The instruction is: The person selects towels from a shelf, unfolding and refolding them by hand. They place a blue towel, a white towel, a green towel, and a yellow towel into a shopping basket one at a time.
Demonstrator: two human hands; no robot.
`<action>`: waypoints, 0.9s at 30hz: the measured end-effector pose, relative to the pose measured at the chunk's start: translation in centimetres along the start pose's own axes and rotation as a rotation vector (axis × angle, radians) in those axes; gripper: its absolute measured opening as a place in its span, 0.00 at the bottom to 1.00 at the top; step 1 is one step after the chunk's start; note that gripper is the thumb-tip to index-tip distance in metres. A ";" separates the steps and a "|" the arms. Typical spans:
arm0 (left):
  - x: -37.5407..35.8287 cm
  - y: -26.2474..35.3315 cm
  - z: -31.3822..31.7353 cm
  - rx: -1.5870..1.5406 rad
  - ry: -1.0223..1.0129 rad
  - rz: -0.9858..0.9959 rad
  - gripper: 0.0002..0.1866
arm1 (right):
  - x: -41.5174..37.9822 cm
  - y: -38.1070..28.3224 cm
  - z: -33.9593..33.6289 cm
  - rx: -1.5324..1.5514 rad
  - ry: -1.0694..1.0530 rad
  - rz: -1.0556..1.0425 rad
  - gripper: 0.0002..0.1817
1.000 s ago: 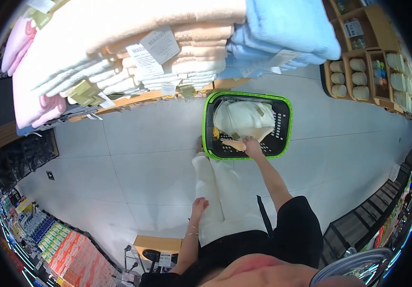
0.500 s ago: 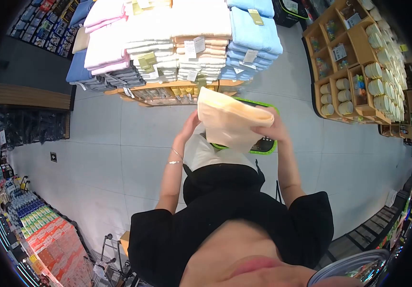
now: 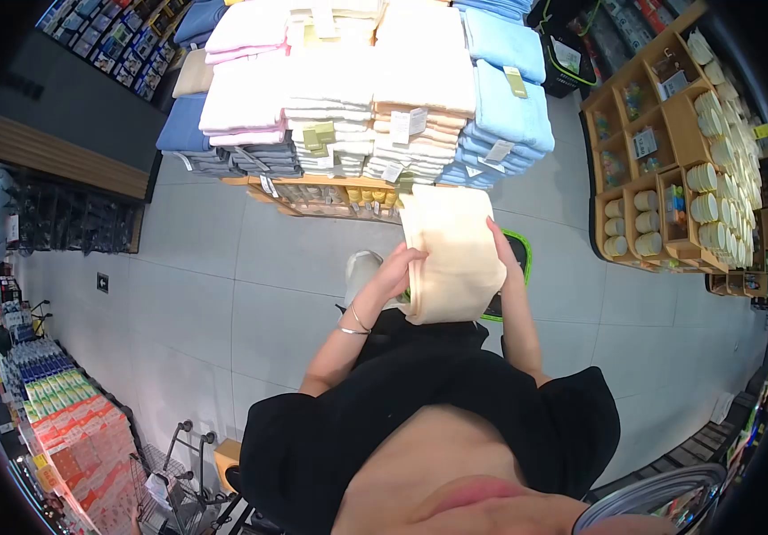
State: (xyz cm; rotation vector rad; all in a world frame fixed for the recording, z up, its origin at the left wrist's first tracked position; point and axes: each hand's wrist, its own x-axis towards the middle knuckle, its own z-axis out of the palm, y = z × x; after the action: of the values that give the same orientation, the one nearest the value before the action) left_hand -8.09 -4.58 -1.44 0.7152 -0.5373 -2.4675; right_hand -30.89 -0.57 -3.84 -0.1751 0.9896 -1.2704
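Observation:
A folded cream towel (image 3: 457, 254) is held out in front of my waist, its broad face turned up. My left hand (image 3: 395, 272) grips its left edge, thumb on top and the other fingers hidden beneath. Along the opposite edge, my right hand (image 3: 503, 245) holds the towel, with most of its fingers out of sight behind the cloth. Beyond the hands rise stacks of folded towels in pink, white, peach and blue (image 3: 510, 116), several with paper tags. Partly covered by the towel and right arm, a green-rimmed basket (image 3: 526, 259) is low down.
The towels sit on a wooden display stand (image 3: 312, 196). Wooden shelving (image 3: 642, 169) with cups and small goods stands at the right. A black basket (image 3: 566, 67) lies at the back. Behind me on the left are a shopping cart (image 3: 170, 490) and stacked red-and-white packages (image 3: 81, 446).
The towel has turned so its broad face points up, and it has come closer to my body. My left hand now grips its left edge. The view has shifted slightly.

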 end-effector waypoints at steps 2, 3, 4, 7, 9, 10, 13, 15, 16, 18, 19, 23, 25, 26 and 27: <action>-0.4 2.5 0.3 0.066 -0.007 0.094 0.23 | 0.2 -2.0 3.0 -0.352 -0.009 -0.181 0.23; -0.6 4.0 0.8 0.106 -0.016 0.140 0.23 | -0.3 -2.9 5.2 -0.703 0.148 -0.471 0.22; -1.0 5.4 1.3 0.237 -0.006 0.205 0.23 | -1.2 -3.6 8.0 -1.051 0.317 -0.761 0.22; -2.0 9.1 3.7 0.627 -0.036 0.404 0.24 | -4.0 -4.1 15.1 -1.290 0.340 -1.074 0.21; -3.1 11.1 5.2 0.883 -0.103 0.529 0.26 | -4.9 -2.5 18.4 -1.045 0.130 -0.801 0.18; -3.8 12.4 6.0 0.991 -0.075 0.421 0.27 | -4.0 -2.1 19.3 -0.976 0.139 -0.841 0.16; -3.8 13.5 5.7 1.137 -0.042 0.586 0.27 | -1.7 -1.5 21.0 -0.888 0.163 -0.949 0.11; -4.0 14.1 5.5 1.182 0.014 0.660 0.22 | -0.9 -1.6 21.6 -0.993 0.193 -1.013 0.08; -4.0 14.4 5.4 1.150 0.017 0.674 0.20 | -0.7 -1.5 21.8 -1.035 0.152 -1.017 0.08; -3.6 14.5 4.6 1.073 0.031 0.653 0.17 | -0.3 -1.3 22.2 -1.119 0.070 -1.023 0.07; -2.9 14.3 3.6 1.028 0.041 0.623 0.16 | 0.1 -1.2 22.6 -1.095 0.064 -1.039 0.07; -2.3 15.8 3.1 0.965 0.107 0.530 0.15 | 1.1 -1.0 23.3 -1.055 0.051 -1.077 0.06; -2.0 16.4 2.9 0.910 0.101 0.547 0.15 | 1.1 -1.1 23.8 -1.063 0.031 -1.106 0.09; -2.0 16.7 2.9 0.882 0.098 0.553 0.15 | 1.0 -1.1 24.4 -1.066 0.010 -1.128 0.10; -2.0 16.9 2.8 0.873 0.078 0.586 0.16 | 1.0 -1.1 24.9 -1.068 -0.011 -1.146 0.11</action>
State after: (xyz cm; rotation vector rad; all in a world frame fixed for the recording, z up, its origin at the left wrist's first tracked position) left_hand -2.15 -16.15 9.84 0.8015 -1.5733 -1.5932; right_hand -14.27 -11.60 11.17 -1.7661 1.5511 -1.5578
